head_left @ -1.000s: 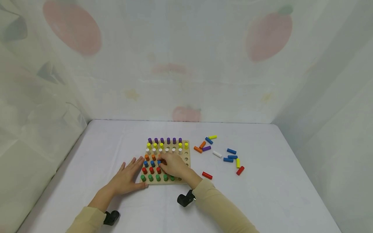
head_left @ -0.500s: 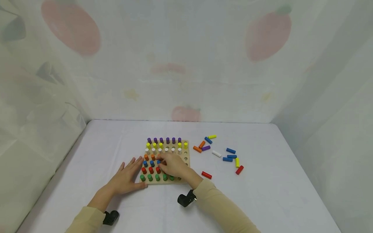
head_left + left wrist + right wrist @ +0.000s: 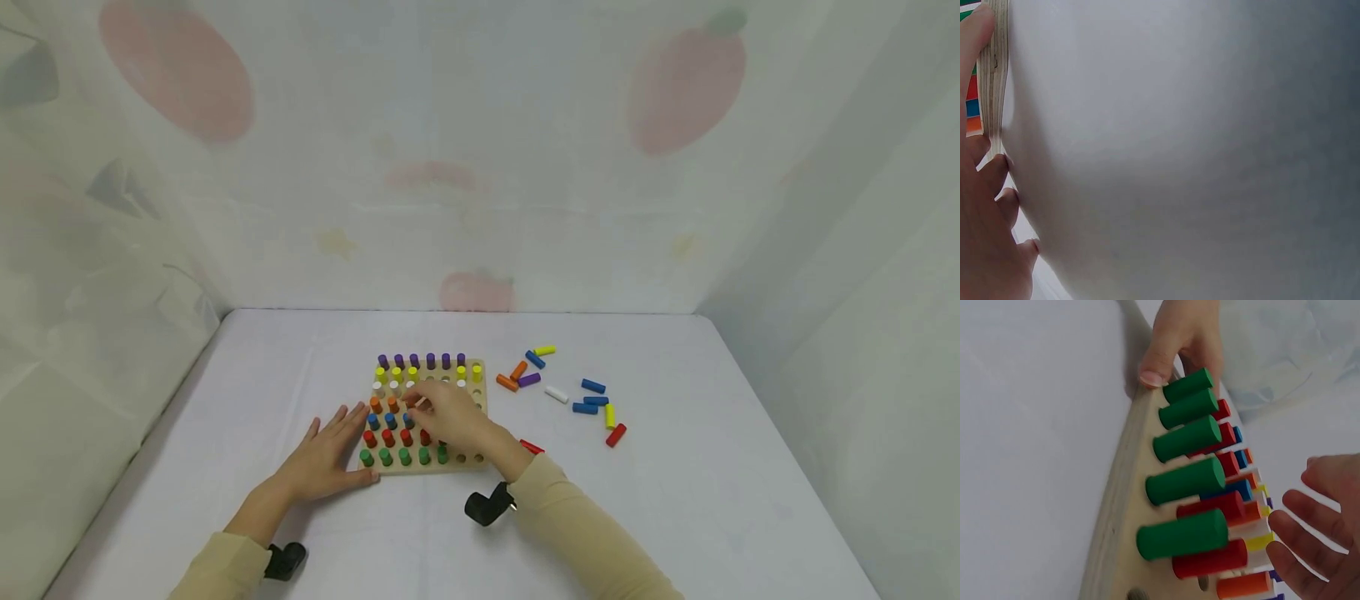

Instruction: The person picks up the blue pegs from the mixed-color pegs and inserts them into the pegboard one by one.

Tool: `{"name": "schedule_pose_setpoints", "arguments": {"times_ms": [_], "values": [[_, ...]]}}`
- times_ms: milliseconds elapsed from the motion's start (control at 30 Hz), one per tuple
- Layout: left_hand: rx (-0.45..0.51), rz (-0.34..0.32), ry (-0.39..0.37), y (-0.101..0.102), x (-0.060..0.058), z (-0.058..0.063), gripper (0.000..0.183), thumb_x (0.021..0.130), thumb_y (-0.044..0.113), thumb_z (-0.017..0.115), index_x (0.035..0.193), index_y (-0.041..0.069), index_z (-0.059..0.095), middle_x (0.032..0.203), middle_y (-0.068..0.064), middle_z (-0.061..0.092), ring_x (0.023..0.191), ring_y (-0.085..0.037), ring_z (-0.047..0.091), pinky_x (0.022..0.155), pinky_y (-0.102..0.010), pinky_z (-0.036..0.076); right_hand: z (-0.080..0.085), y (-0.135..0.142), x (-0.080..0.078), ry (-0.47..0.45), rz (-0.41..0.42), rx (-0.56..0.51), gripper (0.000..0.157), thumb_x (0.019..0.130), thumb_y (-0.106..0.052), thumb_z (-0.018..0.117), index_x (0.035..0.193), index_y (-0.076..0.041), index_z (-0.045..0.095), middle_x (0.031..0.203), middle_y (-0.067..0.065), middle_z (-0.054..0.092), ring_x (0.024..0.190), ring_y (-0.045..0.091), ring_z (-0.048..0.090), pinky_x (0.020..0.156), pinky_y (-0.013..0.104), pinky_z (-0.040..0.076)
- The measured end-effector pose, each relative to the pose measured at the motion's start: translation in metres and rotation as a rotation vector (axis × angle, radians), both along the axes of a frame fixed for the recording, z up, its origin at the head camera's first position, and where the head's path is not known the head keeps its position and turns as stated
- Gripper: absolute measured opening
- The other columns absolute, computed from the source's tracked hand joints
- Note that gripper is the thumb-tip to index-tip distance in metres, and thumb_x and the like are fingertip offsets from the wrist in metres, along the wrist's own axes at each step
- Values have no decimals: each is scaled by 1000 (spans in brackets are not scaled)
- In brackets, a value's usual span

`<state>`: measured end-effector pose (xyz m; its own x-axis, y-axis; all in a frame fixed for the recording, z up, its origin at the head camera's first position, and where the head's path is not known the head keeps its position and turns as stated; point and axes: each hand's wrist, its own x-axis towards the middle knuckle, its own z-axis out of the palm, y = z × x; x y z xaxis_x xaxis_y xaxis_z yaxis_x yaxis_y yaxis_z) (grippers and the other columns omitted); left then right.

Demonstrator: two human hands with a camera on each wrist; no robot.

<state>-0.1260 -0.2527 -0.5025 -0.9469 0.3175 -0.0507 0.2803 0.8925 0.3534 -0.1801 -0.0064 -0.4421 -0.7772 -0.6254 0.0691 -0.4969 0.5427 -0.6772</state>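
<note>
A wooden pegboard (image 3: 435,470) stands full of coloured pegs in rows, from green pegs (image 3: 1182,534) at the front to purple pegs (image 3: 431,361) at the back. My left hand (image 3: 322,462) lies along its left side, fingertips at the edge and thumb (image 3: 979,28) on the near corner. Over the middle of the board is my right hand (image 3: 453,417), covering part of several rows. Its thumb and forefinger are near a blue peg (image 3: 408,421) in the third column. In the right wrist view the right hand's loosely bent fingers (image 3: 1297,544) hold nothing.
Loose pegs lie right of the board: an orange peg (image 3: 507,382), a purple peg (image 3: 528,380), a white peg (image 3: 557,395), several blue pegs (image 3: 585,408) and a red peg (image 3: 617,435) among them. Another red peg (image 3: 532,447) is partly behind the right wrist.
My right hand has come off the blue peg in the third column and shifted slightly right, its wrist now overlapping a loose red peg. The left hand stays at the board's edge.
</note>
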Motion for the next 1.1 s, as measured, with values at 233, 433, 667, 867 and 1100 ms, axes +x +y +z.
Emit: {"name": "schedule_pose_setpoints", "arguments": {"times_ms": [233, 433, 667, 867, 1100], "values": [[0, 9, -11, -1, 1, -1, 106, 66, 73, 60, 147, 15, 25, 151, -9, 25, 137, -39, 20, 105, -66, 9, 3, 14, -7, 59, 28, -27, 28, 93, -24, 55, 119, -16, 58, 114, -5, 60, 100, 9, 57, 82, 19, 51], [-2, 10, -10, -2, 0, -2, 107, 66, 74, 60, 147, 15, 25, 152, -9, 25, 138, -38, 20, 106, -66, 9, 4, 27, -16, 103, -16, -84, 28, 92, -20, 56, 119, -13, 59, 112, -3, 61, 102, 13, 57, 82, 26, 52], [2, 13, -4, -3, 0, -4, 107, 65, 74, 61, 147, 16, 25, 152, -8, 25, 138, -38, 20, 106, -65, 8, -3, 46, -34, 151, -111, -159, 26, 91, -16, 58, 116, -10, 60, 111, 1, 63, 100, 16, 59, 81, 31, 53], [8, 10, 4, -3, 0, -4, 106, 65, 74, 61, 147, 15, 25, 152, -8, 25, 138, -38, 20, 106, -66, 9, -9, 64, -51, 157, -219, -180, 24, 90, -15, 60, 113, -11, 61, 106, 1, 64, 94, 12, 60, 77, 27, 54], [8, 16, -5, -4, 3, -2, 106, 66, 73, 61, 147, 15, 25, 152, -9, 25, 138, -38, 20, 107, -64, 8, -20, 88, -69, 188, -309, -186, 23, 89, -16, 60, 112, -11, 62, 103, 0, 65, 92, 10, 61, 74, 23, 54]]}}
